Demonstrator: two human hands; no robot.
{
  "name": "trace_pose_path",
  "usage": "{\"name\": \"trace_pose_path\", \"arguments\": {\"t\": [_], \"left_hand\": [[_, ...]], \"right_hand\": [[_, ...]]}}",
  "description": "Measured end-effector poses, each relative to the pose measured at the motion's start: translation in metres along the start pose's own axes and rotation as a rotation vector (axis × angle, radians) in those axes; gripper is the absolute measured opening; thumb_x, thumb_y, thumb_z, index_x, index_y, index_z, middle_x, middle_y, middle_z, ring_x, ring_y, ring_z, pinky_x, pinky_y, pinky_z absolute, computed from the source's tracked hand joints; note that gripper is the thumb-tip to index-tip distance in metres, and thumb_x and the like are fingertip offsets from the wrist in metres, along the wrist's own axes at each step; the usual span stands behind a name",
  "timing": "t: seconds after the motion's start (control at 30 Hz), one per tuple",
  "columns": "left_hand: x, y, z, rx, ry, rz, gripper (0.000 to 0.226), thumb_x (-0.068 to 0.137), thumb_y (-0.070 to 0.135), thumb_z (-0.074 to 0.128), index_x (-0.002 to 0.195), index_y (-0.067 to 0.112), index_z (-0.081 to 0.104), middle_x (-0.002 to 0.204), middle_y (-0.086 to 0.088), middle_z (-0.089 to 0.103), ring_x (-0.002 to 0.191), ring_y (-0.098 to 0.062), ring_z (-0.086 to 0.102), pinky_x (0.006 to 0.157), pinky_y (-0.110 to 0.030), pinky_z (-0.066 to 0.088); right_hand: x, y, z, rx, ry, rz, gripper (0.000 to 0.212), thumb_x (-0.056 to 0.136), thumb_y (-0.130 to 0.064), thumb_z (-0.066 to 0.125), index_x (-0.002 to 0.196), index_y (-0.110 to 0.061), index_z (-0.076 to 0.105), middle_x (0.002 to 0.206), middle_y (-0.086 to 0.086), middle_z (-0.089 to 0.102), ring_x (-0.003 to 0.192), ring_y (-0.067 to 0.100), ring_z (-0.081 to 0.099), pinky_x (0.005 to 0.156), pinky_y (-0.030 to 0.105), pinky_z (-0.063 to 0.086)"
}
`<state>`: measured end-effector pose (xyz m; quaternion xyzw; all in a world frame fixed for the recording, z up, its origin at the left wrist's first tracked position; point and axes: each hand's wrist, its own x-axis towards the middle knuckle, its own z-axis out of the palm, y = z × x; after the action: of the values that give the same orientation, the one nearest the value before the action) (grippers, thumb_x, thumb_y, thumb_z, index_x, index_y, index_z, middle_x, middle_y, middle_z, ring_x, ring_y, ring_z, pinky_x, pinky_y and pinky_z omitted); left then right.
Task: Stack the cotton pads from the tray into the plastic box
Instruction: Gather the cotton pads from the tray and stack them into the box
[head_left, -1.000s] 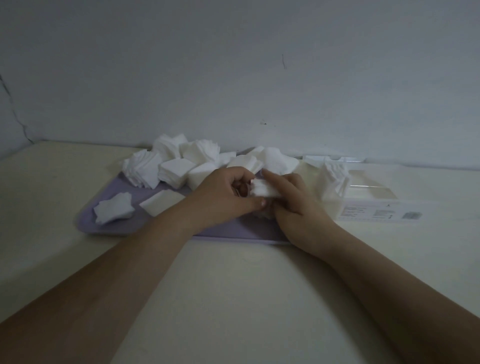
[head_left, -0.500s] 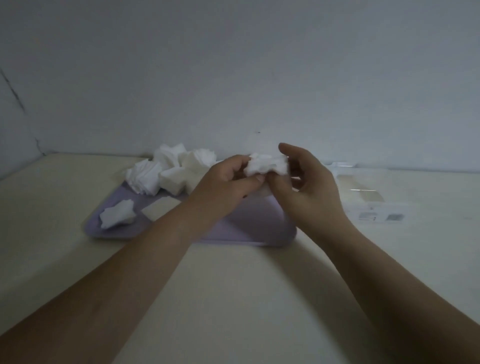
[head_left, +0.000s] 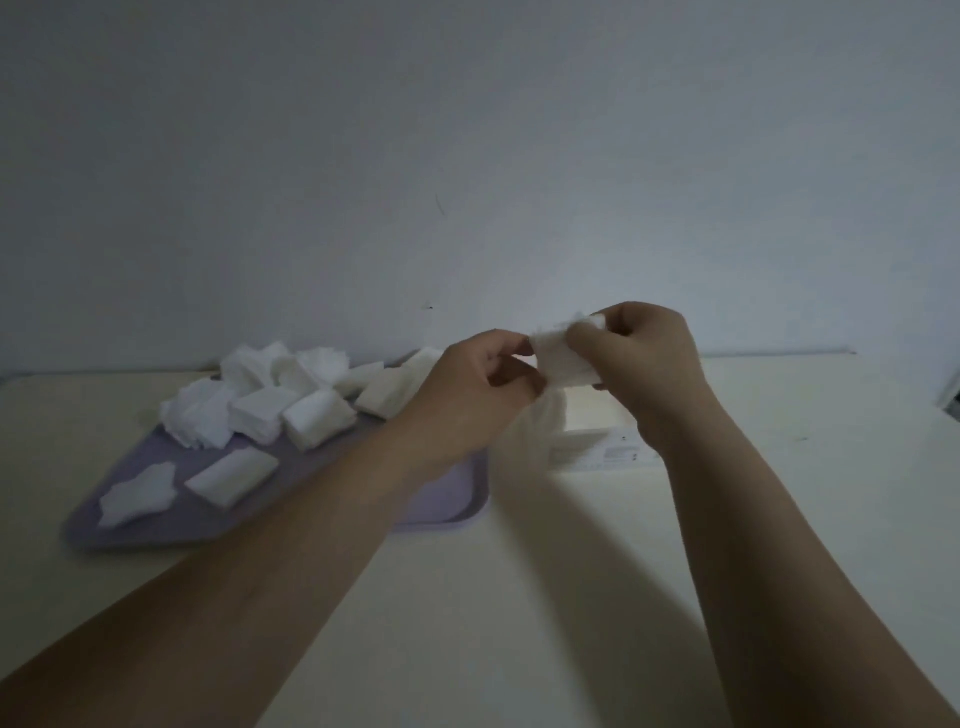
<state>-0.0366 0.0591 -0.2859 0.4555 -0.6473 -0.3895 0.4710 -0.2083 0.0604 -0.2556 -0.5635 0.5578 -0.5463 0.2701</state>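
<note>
Cotton is off the tray (head_left: 441, 499) now. A second ago the bundle (head_left: 563, 358) was being squared up down among the pads (head_left: 280, 400); it has since been lifted and swung right, and it hangs in the air roughly above the box (head_left: 597, 441). My left hand (head_left: 467, 395) pinches its left edge with thumb and fingertips. My right hand (head_left: 644, 364) curls round the right end, thumb across the front face. Both are clamped on the same bundle, close together with only cotton between them. I judge the pick done and the carry nearly over. Lowering it into the box is what remains for this batch, and plenty is left on the tray.

The bundle is a short block of square white pads, soft and fuzzy at the edges, its top corner fraying out a little above my right thumb. The other pads lie heaped along the tray's far side in loose, fanned stacks, with two small lots apart near its front-left corner. The tray is a smooth lilac rectangle with rounded corners and a low rim. The box sits on the desk (head_left: 571, 597) just right of the tray. It is pale clear plastic with a printed label (head_left: 615, 453) on its front. My hands hide most of its opening, so I cannot tell how full it is.
</note>
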Motion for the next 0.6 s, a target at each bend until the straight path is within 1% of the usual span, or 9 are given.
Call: {"name": "trace_pose_path", "arguments": {"t": [0.07,0.1,0.17,0.23,0.33,0.4,0.47,0.53,0.6], "left_hand": [[0.003,-0.005,0.006,0.124,0.008,-0.018,0.025,0.089,0.014,0.073,0.112,0.023,0.071,0.087,0.010,0.073,0.078,-0.007,0.067,0.076,-0.021,0.055],[0.004,-0.008,0.008,0.205,0.009,-0.015,0.024,0.088,0.015,0.075,0.111,0.022,0.073,0.090,0.011,0.073,0.082,-0.008,0.069,0.079,-0.020,0.056],[0.004,-0.012,0.012,0.326,0.017,-0.009,0.017,0.086,0.019,0.076,0.102,0.024,0.077,0.089,0.016,0.073,0.087,-0.005,0.069,0.080,-0.016,0.055],[0.002,-0.015,0.016,0.350,0.033,-0.003,0.009,0.088,0.021,0.075,0.096,0.025,0.078,0.082,0.019,0.071,0.079,0.002,0.066,0.074,-0.010,0.052],[0.000,-0.018,0.019,0.324,0.049,0.014,0.008,0.090,0.018,0.074,0.093,0.024,0.079,0.076,0.016,0.069,0.069,0.008,0.062,0.065,-0.005,0.047],[-0.003,-0.018,0.018,0.296,0.045,0.020,0.010,0.090,0.016,0.073,0.091,0.025,0.078,0.072,0.017,0.068,0.066,0.008,0.061,0.063,-0.006,0.047],[-0.003,-0.020,0.017,0.283,0.044,0.019,0.012,0.090,0.018,0.073,0.088,0.028,0.077,0.069,0.020,0.068,0.066,0.008,0.063,0.064,-0.009,0.049],[-0.003,-0.022,0.017,0.279,0.049,0.021,0.011,0.090,0.020,0.073,0.086,0.030,0.077,0.069,0.025,0.069,0.068,0.008,0.064,0.066,-0.009,0.050],[-0.004,-0.023,0.018,0.272,0.064,0.031,0.009,0.090,0.021,0.074,0.087,0.029,0.077,0.071,0.025,0.070,0.069,0.008,0.064,0.066,-0.009,0.050]], "right_hand": [[0.006,0.010,-0.007,-0.248,0.099,-0.029,0.026,0.081,-0.022,0.062,0.065,-0.003,0.052,0.055,-0.002,0.050,0.054,0.016,0.046,0.053,0.028,0.037],[0.008,0.015,-0.009,-0.376,0.120,-0.021,0.026,0.082,-0.022,0.061,0.064,-0.006,0.052,0.052,-0.007,0.051,0.052,0.016,0.048,0.051,0.025,0.034],[0.010,0.026,-0.006,-0.543,0.115,0.028,0.016,0.085,-0.024,0.059,0.076,-0.011,0.062,0.068,-0.003,0.063,0.065,0.021,0.061,0.054,0.026,0.036],[0.009,0.037,0.001,-0.618,0.088,0.077,0.015,0.086,-0.027,0.061,0.095,-0.015,0.061,0.089,0.002,0.064,0.080,0.028,0.061,0.064,0.030,0.042],[0.008,0.043,0.010,-0.627,0.054,0.107,0.027,0.084,-0.027,0.068,0.104,-0.016,0.053,0.093,0.001,0.056,0.083,0.027,0.056,0.067,0.032,0.042],[0.010,0.040,0.010,-0.568,0.046,0.087,0.023,0.080,-0.028,0.069,0.096,-0.016,0.057,0.089,-0.001,0.060,0.080,0.025,0.061,0.063,0.031,0.045],[0.011,0.036,0.007,-0.494,-0.010,0.089,0.016,0.077,-0.022,0.068,0.091,-0.017,0.062,0.089,-0.001,0.065,0.077,0.024,0.067,0.064,0.033,0.056],[0.010,0.033,0.005,-0.461,-0.081,0.100,0.025,0.076,-0.014,0.066,0.100,-0.020,0.066,0.098,-0.002,0.066,0.081,0.023,0.069,0.072,0.036,0.061],[0.010,0.034,0.004,-0.480,-0.103,0.080,0.036,0.076,-0.010,0.065,0.111,-0.019,0.068,0.104,-0.001,0.067,0.087,0.022,0.068,0.075,0.036,0.061]]}}
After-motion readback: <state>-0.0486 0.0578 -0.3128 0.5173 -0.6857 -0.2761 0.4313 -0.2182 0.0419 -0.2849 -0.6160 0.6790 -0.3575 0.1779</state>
